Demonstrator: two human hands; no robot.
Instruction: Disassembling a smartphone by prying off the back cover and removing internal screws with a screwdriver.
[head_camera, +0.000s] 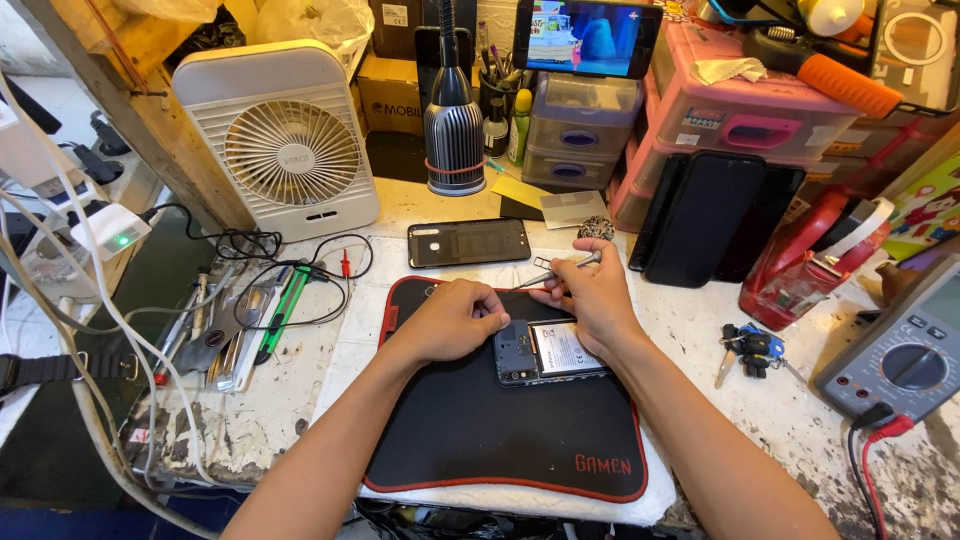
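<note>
Head view shows the opened smartphone (545, 352) lying at frame centre on a black mouse pad (500, 440). Left hand (450, 320) presses curled fingers on its upper end; right hand (590, 300) pinches metal tweezers (560, 268)

Opened phone (545, 352) on the mat (500, 440), at the mat's far right part; left hand (450, 322) just left of it, right hand (592, 300) over its far edge, tweezers (557, 270) in that hand; second phone (468, 242) behind the mat; fan (282, 140) far left, lamp (454, 130) right of the fan; hand tools (235, 325) left of the mat; keys (745, 348) and multimeter (905, 345) to the right.
</note>
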